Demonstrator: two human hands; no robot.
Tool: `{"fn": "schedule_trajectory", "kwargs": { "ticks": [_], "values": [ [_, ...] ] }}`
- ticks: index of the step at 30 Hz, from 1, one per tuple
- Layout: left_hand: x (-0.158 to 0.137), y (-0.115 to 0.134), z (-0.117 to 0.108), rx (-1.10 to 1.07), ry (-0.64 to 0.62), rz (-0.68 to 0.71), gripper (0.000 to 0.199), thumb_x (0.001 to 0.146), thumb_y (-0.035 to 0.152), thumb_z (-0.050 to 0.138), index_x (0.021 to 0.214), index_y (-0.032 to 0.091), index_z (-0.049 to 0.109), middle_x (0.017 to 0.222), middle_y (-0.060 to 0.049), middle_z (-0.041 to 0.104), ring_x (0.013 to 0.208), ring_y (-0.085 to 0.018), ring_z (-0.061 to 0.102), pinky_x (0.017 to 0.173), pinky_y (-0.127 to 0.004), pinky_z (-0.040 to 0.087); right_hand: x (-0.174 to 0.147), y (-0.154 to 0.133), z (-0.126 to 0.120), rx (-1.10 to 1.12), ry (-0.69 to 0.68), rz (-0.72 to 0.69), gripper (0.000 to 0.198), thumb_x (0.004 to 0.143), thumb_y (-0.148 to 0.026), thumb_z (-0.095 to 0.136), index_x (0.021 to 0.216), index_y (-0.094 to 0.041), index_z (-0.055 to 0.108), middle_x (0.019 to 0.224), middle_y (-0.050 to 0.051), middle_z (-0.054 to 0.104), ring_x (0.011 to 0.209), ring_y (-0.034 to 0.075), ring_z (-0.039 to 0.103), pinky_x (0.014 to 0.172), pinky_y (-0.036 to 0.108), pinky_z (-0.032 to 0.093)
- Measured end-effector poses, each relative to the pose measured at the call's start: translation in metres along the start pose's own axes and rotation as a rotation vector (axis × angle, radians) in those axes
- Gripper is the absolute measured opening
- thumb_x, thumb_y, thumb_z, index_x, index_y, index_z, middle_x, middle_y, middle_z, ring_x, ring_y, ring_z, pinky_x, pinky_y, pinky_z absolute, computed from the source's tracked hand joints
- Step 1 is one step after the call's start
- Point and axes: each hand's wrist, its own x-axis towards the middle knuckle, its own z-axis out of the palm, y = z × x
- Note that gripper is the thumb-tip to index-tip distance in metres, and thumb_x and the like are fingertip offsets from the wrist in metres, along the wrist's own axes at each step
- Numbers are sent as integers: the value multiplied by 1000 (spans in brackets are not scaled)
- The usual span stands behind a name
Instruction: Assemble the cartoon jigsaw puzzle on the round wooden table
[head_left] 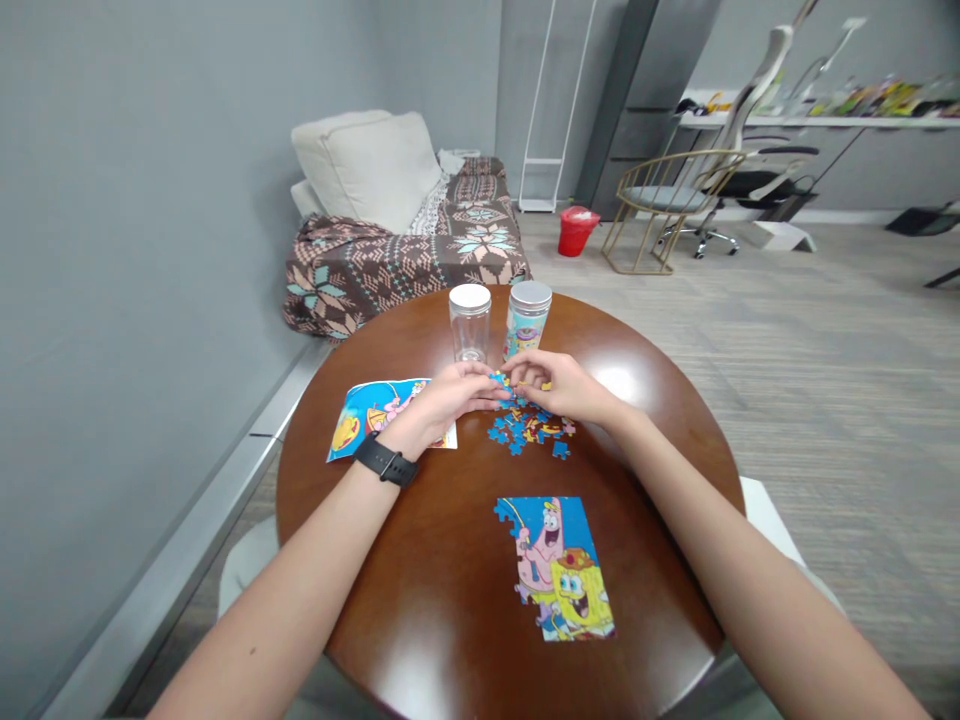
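My left hand (455,393), with a black watch on its wrist, is over the far middle of the round table. Blue puzzle pieces (499,380) show between its thumb and fingers. My right hand (561,385) faces it, fingers curled in and fingertips at those same pieces; whatever its pinch holds is hidden. Below both hands lies a pile of loose puzzle pieces (517,430), mostly blue with some yellow and red. Nearer to me is a partly joined puzzle (562,570) showing a pink and a yellow cartoon figure, its left edge jagged.
A picture sheet (367,410) lies partly under my left forearm. Behind my hands stand a clear lidded jar (471,325) and a printed jar (527,320) on the brown table (427,590). Beyond are a covered sofa (405,255), a red bin (576,232) and chairs (667,200).
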Motion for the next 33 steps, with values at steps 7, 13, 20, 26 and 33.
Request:
{"fn": "schedule_trajectory", "kwargs": {
  "ticks": [7,13,20,26,33],
  "values": [
    [0,0,0,8,15,-13,14,82,5,62,76,13,52,69,-3,68,70,-14,69,75,-28,53,1,1,-1,47,17,15,26,76,-12,59,101,-16,62,86,5,69,73,13,66,65,26,55],
    [-2,2,2,7,-5,-8,14,81,6,62,75,13,52,73,-4,69,72,-14,69,72,-26,52,1,0,0,87,11,37,24,77,-12,58,100,-15,62,91,6,70,73,13,68,69,27,57],
    [0,0,0,19,44,-13,7,82,9,62,77,13,57,66,-1,64,63,-10,64,64,-21,49,3,-2,-1,27,33,31,18,80,-17,59,97,-16,65,90,6,71,71,13,65,66,27,55],
    [-1,2,1,49,46,-10,7,83,5,58,82,12,58,66,-2,64,61,-9,63,59,-19,46,3,-3,-2,29,51,26,18,80,-22,62,97,-16,65,80,4,69,67,12,63,65,26,53],
    [-2,3,2,59,60,-7,10,83,2,56,80,12,57,66,-1,64,62,-9,64,60,-20,47,2,-2,-3,29,72,-19,18,80,-16,58,96,-17,65,79,3,66,68,13,63,65,27,54]
  ]
}}
